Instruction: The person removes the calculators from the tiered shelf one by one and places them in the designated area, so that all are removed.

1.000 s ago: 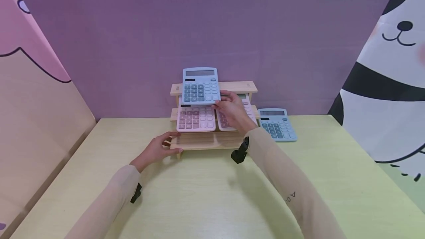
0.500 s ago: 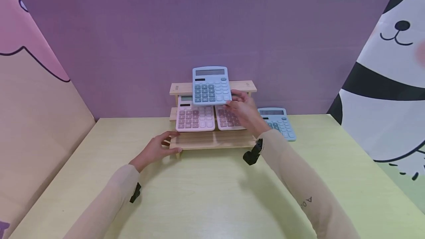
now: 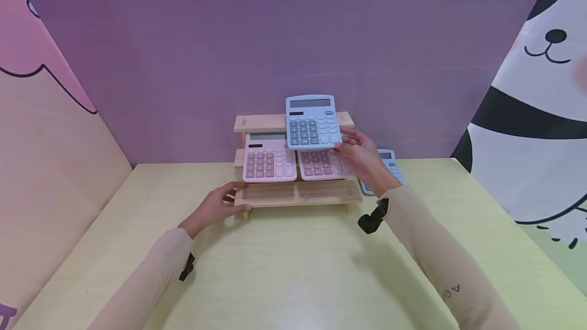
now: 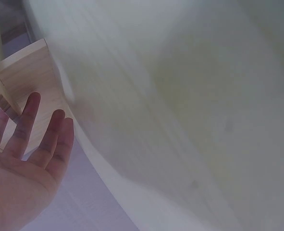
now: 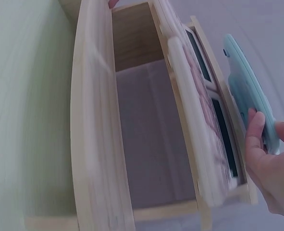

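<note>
My right hand (image 3: 364, 159) pinches a light-blue calculator (image 3: 312, 121) by its lower right corner, thumb on the key side. In the right wrist view this calculator (image 5: 247, 77) is edge-on and apart from the tiered wooden rack (image 5: 101, 120). Two pink calculators lean side by side on the rack's middle tier: the left one (image 3: 270, 162) shows nearly whole, while the blue one covers the upper part of the right one (image 3: 321, 164). My left hand (image 3: 213, 210) holds the left end of the rack's bottom board (image 3: 298, 195) between thumb and fingers.
Another light-blue calculator (image 3: 387, 156) rests on the pale wooden table (image 3: 293, 269) to the rack's right, partly hidden by my right hand. A purple backdrop (image 3: 183, 65) rises behind, with a panda-printed panel (image 3: 527, 167) on the right.
My right hand has carried the blue calculator rightward, from over the left pink calculator to over the right one, and slightly lower at the end. My left hand stays at the rack.
</note>
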Motion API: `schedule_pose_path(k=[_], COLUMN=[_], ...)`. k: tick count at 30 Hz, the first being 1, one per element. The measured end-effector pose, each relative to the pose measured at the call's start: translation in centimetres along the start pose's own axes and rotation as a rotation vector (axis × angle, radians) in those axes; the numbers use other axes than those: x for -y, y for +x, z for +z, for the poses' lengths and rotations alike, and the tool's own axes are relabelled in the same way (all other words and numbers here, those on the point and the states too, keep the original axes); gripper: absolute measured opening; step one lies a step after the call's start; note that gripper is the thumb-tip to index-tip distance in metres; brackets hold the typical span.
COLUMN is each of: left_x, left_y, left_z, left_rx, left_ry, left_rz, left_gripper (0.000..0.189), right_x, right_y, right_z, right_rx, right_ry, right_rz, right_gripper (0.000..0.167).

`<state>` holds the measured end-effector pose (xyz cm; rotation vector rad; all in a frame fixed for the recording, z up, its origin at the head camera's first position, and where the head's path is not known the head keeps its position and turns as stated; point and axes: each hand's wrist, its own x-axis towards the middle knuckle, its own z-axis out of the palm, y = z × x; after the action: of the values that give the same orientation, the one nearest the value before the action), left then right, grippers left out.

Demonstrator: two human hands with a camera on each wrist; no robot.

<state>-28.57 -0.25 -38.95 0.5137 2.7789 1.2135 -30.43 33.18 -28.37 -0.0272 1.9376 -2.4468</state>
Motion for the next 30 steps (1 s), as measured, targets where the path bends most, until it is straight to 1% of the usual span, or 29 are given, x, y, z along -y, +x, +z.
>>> schedule_pose_path(k=[3, 7, 12, 15, 18, 22, 30], left_x=[0.2, 0.5, 0.6, 0.6, 0.7, 0.6, 0.5], left_y=[0.1, 0.1, 0.2, 0.2, 0.3, 0.3, 0.4], left_z=[0.1, 0.1, 0.1, 0.1, 0.1, 0.2, 0.2], left_rx=[-0.002, -0.005, -0.001, 0.001, -0.004, -0.006, 0.002], left_ry=[-0.002, -0.007, -0.021, -0.027, -0.025, -0.017, -0.023], left_rz=[0.009, 0.005, -0.001, 0.007, 0.016, 0.009, -0.013], left_gripper=[0.064, 0.065, 0.065, 0.065, 0.064, 0.064, 0.064], right_x=[0.2, 0.4, 0.9, 1.2, 1.4, 1.7, 2.1], right_y=[-0.2, -0.5, -1.0, -1.3, -1.5, -1.9, -2.6], right_z=[-1.0, -2.5, -4.1, -5.0, -5.8, -6.9, -9.3], right_rx=[-0.001, -0.001, -0.004, -0.007, 0.002, 0.018, 0.025], right_ry=[-0.031, -0.062, -0.088, -0.093, -0.057, -0.011, 0.006], right_rz=[-0.016, -0.039, -0.036, -0.032, -0.030, -0.025, -0.012], right_gripper=[0.054, 0.054, 0.053, 0.054, 0.056, 0.060, 0.067])
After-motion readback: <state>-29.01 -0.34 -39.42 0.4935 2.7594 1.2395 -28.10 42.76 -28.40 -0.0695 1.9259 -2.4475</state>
